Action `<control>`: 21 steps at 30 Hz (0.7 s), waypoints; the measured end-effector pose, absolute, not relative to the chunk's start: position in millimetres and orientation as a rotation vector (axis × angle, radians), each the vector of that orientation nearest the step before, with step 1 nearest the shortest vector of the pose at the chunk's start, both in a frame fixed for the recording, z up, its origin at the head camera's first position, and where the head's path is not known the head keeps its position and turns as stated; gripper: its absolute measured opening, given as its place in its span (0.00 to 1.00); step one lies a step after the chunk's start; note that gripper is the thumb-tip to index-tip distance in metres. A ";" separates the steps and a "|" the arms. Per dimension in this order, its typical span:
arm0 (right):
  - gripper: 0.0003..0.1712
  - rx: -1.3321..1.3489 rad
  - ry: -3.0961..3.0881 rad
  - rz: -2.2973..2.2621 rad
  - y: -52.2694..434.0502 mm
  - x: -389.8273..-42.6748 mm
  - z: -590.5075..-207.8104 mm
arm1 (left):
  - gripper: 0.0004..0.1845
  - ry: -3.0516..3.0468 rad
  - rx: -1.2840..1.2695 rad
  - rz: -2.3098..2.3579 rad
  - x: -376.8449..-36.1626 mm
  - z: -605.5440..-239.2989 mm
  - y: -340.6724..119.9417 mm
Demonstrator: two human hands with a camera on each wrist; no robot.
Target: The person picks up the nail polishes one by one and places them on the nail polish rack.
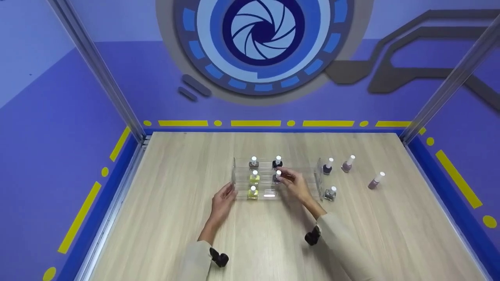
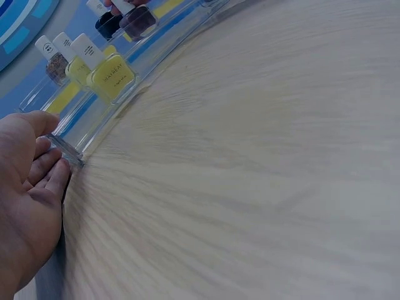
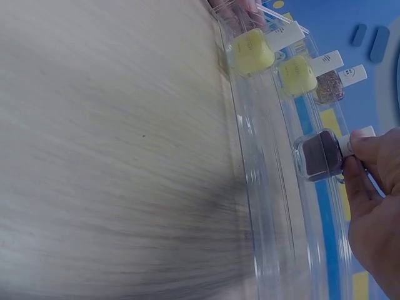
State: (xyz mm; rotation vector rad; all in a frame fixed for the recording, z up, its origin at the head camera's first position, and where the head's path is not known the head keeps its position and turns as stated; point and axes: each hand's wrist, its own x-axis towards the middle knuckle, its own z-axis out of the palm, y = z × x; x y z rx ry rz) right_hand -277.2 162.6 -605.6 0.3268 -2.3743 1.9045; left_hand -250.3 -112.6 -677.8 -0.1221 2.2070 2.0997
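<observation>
Right hand (image 1: 297, 184) pinches the white cap of a dark purple nail polish bottle (image 3: 320, 155), upright on the middle step of the clear acrylic rack (image 1: 239, 195). Left hand (image 1: 223, 201), fingers relaxed, rests against the rack's left end, farther from the bottle.

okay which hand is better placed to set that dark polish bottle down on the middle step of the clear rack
The right hand. It already pinches the dark polish bottle by its white cap, over the clear rack. The left hand only rests open against the rack's left end, probably steadying it.
</observation>
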 end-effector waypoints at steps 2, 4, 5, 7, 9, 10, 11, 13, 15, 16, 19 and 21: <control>0.22 0.326 -2.349 1.930 164.7 -281.0 -613.4 | 0.28 2.192 -0.122 2.109 -249.7 -678.1 -113.0; 0.22 0.341 -2.312 1.942 167.0 -282.4 -615.7 | 0.28 2.181 -0.117 2.120 -249.3 -678.5 -112.8; 0.21 0.344 -2.306 1.925 168.0 -281.2 -613.7 | 0.28 2.178 -0.113 2.122 -249.2 -679.0 -112.7; 0.19 0.331 -2.288 1.905 170.8 -278.2 -608.5 | 0.28 2.169 -0.114 2.124 -249.3 -679.5 -111.9; 0.17 0.315 -2.281 1.849 174.2 -274.3 -601.6 | 0.28 2.179 -0.116 2.110 -249.4 -679.8 -111.1; 0.16 0.309 -2.277 1.824 176.4 -271.6 -596.9 | 0.28 2.184 -0.116 2.103 -249.6 -680.0 -110.8; 0.16 0.302 -2.272 1.804 178.8 -268.1 -590.9 | 0.28 2.183 -0.121 2.102 -249.9 -680.1 -110.6; 0.15 0.291 -2.263 1.777 184.8 -260.5 -577.4 | 0.28 2.189 -0.124 2.095 -250.3 -680.0 -110.4; 0.14 0.295 -2.247 1.748 192.9 -252.0 -563.8 | 0.28 2.194 -0.122 2.093 -250.6 -679.6 -110.5; 0.14 0.300 -2.233 1.739 197.9 -247.9 -557.9 | 0.28 2.192 -0.124 2.097 -250.6 -679.3 -110.6; 0.12 0.316 -2.194 1.708 215.0 -238.9 -547.4 | 0.27 2.205 -0.132 2.096 -250.3 -678.4 -111.0; 0.12 0.309 -2.170 1.695 227.3 -235.2 -544.7 | 0.27 2.208 -0.146 2.100 -250.3 -677.8 -111.1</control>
